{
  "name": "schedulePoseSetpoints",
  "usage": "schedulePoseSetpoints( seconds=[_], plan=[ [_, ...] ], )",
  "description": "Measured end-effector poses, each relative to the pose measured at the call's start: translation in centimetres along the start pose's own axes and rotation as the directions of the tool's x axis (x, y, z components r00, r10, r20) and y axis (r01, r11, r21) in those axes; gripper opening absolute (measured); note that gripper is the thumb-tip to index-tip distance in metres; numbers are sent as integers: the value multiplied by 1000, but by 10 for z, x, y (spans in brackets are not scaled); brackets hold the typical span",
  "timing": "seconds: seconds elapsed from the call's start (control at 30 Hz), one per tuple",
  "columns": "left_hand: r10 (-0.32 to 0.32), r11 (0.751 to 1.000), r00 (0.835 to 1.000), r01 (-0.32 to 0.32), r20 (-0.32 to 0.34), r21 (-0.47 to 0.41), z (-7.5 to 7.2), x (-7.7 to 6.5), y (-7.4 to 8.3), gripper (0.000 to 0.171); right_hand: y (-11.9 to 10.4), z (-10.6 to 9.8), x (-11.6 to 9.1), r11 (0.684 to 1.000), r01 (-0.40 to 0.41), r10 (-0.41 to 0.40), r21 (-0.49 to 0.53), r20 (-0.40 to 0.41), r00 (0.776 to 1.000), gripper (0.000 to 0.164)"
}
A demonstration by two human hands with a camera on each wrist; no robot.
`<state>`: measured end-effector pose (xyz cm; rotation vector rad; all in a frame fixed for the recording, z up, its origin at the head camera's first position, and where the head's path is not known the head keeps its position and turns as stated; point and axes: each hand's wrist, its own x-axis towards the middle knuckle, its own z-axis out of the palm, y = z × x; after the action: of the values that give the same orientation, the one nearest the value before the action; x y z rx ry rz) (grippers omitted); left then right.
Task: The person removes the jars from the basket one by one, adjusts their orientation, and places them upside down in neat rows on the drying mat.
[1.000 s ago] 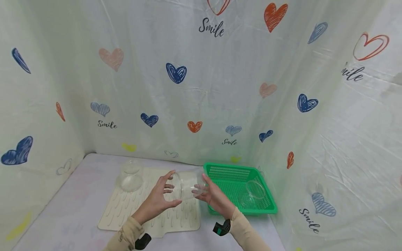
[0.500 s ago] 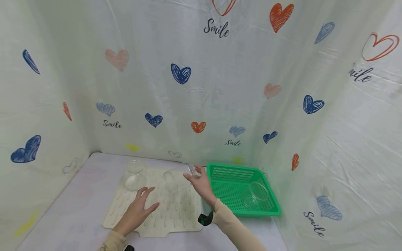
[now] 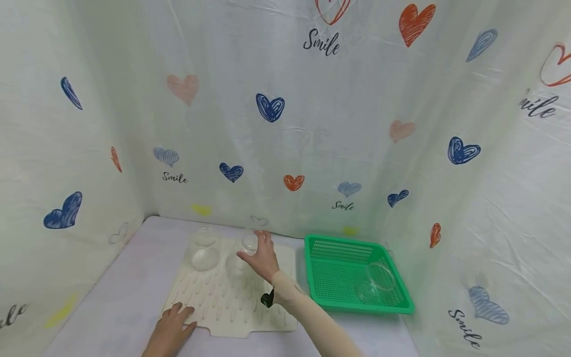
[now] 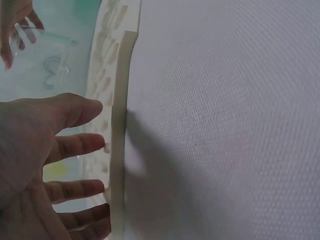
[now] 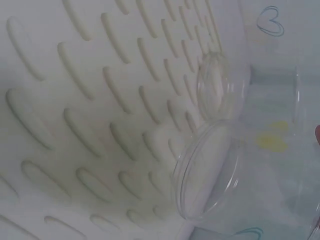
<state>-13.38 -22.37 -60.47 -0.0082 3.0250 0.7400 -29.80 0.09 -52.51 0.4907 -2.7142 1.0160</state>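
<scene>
My right hand (image 3: 263,258) grips a clear jar (image 3: 236,265) around its upper end, over the back middle of a cream ridged drying mat (image 3: 236,307). In the right wrist view the wide rim of this jar (image 5: 182,185) faces the mat, close to its ridges, and only bits of my fingers show at the right edge. A second clear jar (image 3: 205,258) stands to its left on the mat, wide rim down. My left hand (image 3: 171,329) holds nothing; its fingers are spread, fingertips right at the mat's front left edge (image 4: 119,100).
A green plastic basket (image 3: 341,307) stands right of the mat, with another clear jar (image 3: 376,285) tilted in its right side. A white curtain (image 3: 285,139) printed with hearts hangs behind and on both sides of the white-covered table (image 3: 120,292).
My left hand has let go of the jar and drawn back to the mat's front left edge. My right hand has carried the jar left and turned it upright over the mat.
</scene>
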Motion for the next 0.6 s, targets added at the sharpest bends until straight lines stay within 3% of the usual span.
schedulePoseSetpoints(
  seconds=[0.27, 0.6],
  plan=[
    [-13, 1000, 1000, 13, -6, 18, 5, 2, 0, 38, 0, 24, 2, 995, -21, 29, -97, 76, 997, 83],
    [-47, 998, 999, 47, 5, 39, 2, 5, 1, 37, 5, 33, 4, 991, -19, 27, -132, 60, 998, 82]
  ],
)
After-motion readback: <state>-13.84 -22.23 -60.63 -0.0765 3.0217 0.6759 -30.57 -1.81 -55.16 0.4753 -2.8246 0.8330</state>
